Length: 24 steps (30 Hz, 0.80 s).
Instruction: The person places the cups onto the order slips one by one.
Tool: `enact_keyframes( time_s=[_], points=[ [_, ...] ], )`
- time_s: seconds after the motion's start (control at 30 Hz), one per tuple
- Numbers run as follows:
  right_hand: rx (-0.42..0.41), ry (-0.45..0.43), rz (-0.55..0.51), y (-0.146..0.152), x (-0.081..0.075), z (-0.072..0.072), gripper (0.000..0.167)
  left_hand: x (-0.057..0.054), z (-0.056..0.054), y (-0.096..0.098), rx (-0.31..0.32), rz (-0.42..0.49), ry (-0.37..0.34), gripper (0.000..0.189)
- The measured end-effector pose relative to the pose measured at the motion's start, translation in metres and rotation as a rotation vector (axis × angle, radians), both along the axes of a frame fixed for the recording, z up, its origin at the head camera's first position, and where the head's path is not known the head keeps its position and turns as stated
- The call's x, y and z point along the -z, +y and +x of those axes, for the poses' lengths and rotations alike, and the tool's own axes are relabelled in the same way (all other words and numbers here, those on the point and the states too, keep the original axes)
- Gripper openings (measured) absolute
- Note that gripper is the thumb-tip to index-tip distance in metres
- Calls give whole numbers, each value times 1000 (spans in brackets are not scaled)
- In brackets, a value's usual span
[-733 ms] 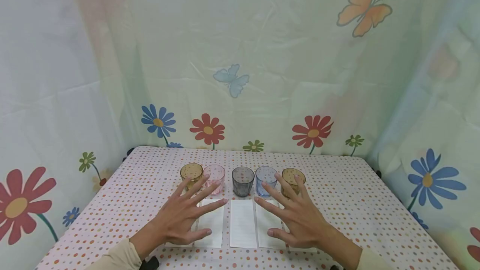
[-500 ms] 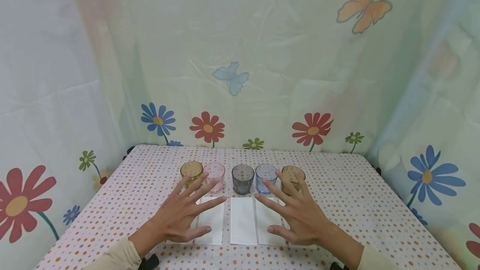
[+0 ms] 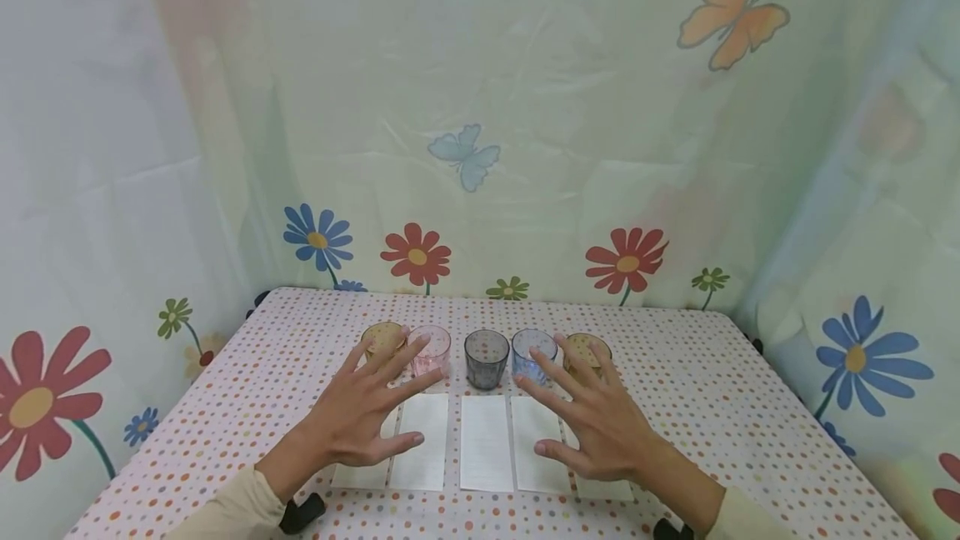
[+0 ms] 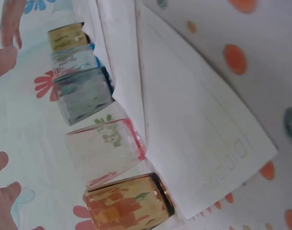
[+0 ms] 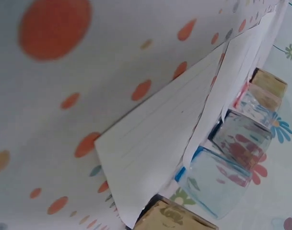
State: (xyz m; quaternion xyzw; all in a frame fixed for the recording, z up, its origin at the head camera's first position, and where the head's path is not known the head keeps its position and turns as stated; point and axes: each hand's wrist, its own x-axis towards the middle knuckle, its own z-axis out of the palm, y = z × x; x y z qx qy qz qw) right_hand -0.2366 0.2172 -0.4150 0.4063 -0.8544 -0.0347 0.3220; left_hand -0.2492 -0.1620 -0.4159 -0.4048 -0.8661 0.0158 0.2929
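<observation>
In the head view my left hand (image 3: 360, 415) hovers palm down with fingers spread, overlapping the left amber glass (image 3: 381, 337) and the pink glass (image 4: 105, 151). My right hand (image 3: 600, 427) is spread likewise, in front of the blue glass (image 5: 215, 179) and the right amber glass (image 5: 172, 216). Between the hands a grey glass (image 3: 487, 361) stands unobstructed. Neither hand holds anything. On the near side of the glasses lies a row of several white paper slips; the middle slip (image 3: 483, 444) shows fully, while the hands partly cover outer ones.
A dotted cloth covers the table (image 3: 720, 407). Behind it hangs a curtain (image 3: 525, 90) printed with flowers and butterflies, which also closes both sides. Black objects (image 3: 302, 513) show beneath the wrists.
Both hands shift slightly upward in the head view, fingers still spread. More of the outer paper slips shows below them. Glasses and papers keep their places.
</observation>
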Motion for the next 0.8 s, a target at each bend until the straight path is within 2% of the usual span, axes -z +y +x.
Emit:
enact_keyframes(
  time_s=[0.3,0.6,0.8],
  points=[
    [-28,2,-23,-11,-3,-4,87,1,-5,3,-4,46,-29,84],
    [-46,10,-33,-24,-7,-11,86,6,-9,-2,-69,76,-57,82],
    [-37,-4,-52,-32,-8,-14,85,8,-12,-6,-92,110,-105,82]
  ],
)
